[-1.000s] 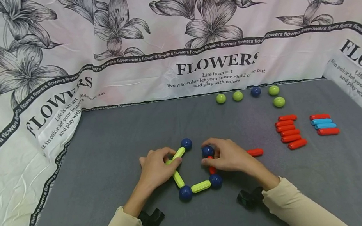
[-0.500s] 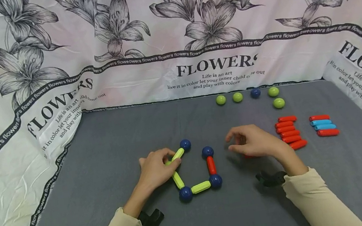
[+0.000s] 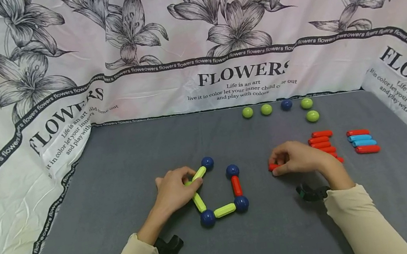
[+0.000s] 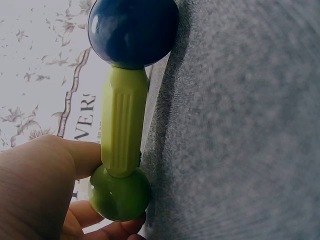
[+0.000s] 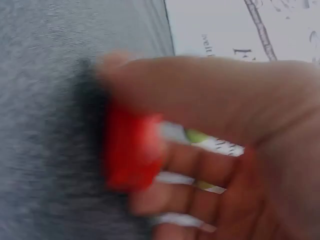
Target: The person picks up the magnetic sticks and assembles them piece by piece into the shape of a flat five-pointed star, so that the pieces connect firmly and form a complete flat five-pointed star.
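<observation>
An unfinished-looking ring of magnetic sticks and balls lies on the table: yellow-green sticks (image 3: 225,210), a red stick (image 3: 236,186) and blue balls (image 3: 207,218), with a gap at the far side. My left hand (image 3: 175,189) grips its left corner; in the left wrist view thumb and fingers hold a green ball (image 4: 120,194), from which a yellow-green stick (image 4: 125,120) leads to a blue ball (image 4: 134,30). To the right of the ring, my right hand (image 3: 298,157) pinches a loose red stick (image 5: 132,150) between thumb and fingers, low over the cloth.
Behind my right hand lies a column of red sticks (image 3: 322,134), partly hidden by it. Farther right are red and blue sticks (image 3: 359,138). Green balls (image 3: 266,109) and a blue ball (image 3: 286,105) sit at the back edge, before a flowered cloth (image 3: 243,76).
My right hand has let go of the blue ball atop the ring's red stick, moved right and taken hold of the loose red stick. My left hand has stayed in place.
</observation>
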`<move>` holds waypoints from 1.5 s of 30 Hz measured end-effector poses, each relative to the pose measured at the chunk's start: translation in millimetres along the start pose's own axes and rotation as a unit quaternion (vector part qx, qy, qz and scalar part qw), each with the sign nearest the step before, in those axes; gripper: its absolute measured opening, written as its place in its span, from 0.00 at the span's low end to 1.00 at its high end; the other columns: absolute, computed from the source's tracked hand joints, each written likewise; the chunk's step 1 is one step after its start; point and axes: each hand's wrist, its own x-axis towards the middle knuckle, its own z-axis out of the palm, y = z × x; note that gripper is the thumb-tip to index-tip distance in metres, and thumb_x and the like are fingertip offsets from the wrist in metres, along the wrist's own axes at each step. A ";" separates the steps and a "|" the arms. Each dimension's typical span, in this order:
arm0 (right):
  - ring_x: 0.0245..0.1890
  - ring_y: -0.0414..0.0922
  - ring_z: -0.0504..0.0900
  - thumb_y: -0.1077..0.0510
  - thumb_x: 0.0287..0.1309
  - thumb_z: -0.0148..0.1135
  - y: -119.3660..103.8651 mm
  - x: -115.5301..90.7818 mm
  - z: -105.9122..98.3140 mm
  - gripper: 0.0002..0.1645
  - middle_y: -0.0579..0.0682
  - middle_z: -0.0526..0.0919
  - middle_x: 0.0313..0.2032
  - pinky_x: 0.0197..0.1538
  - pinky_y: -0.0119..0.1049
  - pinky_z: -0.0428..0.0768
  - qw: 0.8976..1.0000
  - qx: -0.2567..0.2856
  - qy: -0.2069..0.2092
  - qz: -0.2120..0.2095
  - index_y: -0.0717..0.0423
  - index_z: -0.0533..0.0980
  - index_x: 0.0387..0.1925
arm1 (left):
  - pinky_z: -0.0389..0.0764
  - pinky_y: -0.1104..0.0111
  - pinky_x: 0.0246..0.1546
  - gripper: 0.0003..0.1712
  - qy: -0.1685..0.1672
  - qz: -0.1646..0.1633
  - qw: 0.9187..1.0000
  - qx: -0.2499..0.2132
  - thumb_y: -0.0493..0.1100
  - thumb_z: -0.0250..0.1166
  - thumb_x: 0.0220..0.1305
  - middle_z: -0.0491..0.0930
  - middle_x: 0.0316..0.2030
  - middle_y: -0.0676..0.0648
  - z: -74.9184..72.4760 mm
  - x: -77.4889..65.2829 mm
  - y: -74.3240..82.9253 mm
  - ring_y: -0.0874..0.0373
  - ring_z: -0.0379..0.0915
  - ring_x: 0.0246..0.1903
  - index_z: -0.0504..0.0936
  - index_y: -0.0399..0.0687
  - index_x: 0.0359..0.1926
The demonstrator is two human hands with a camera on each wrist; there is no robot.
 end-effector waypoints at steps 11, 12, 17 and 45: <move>0.21 0.37 0.74 0.52 0.62 0.71 3.5 35.7 32.4 0.12 0.46 0.83 0.26 0.26 0.31 0.72 0.984 0.075 0.146 -0.064 0.48 0.83 0.47 | 0.49 0.57 0.39 0.09 0.007 0.019 1.000 -0.006 0.52 0.71 0.63 0.71 0.20 0.55 -0.3 -0.3 -1.4 0.57 0.62 0.26 0.89 0.59 0.42; 0.20 0.36 0.74 0.52 0.62 0.71 1.1 38.9 34.9 0.13 0.46 0.83 0.25 0.26 0.31 0.71 0.983 0.081 0.153 -0.067 0.48 0.83 0.47 | 0.50 0.57 0.39 0.09 0.008 0.019 1.000 -0.006 0.52 0.71 0.63 0.72 0.20 0.55 -0.2 -0.3 -1.4 0.57 0.62 0.26 0.89 0.58 0.42; 0.20 0.36 0.74 0.52 0.63 0.71 -13.5 54.9 45.4 0.13 0.49 0.85 0.25 0.25 0.31 0.70 0.976 0.109 0.177 -0.061 0.51 0.83 0.48 | 0.50 0.58 0.39 0.09 0.008 0.022 1.000 -0.006 0.52 0.71 0.63 0.72 0.20 0.55 0.6 -0.5 -1.8 0.57 0.63 0.25 0.89 0.58 0.42; 0.16 0.40 0.69 0.52 0.63 0.69 -55.2 83.0 65.0 0.23 0.45 0.81 0.26 0.24 0.34 0.71 0.990 0.138 0.028 0.003 0.54 0.81 0.58 | 0.51 0.58 0.39 0.12 0.003 -0.005 1.000 0.018 0.54 0.70 0.64 0.73 0.22 0.55 2.2 1.5 0.8 0.57 0.64 0.26 0.89 0.56 0.43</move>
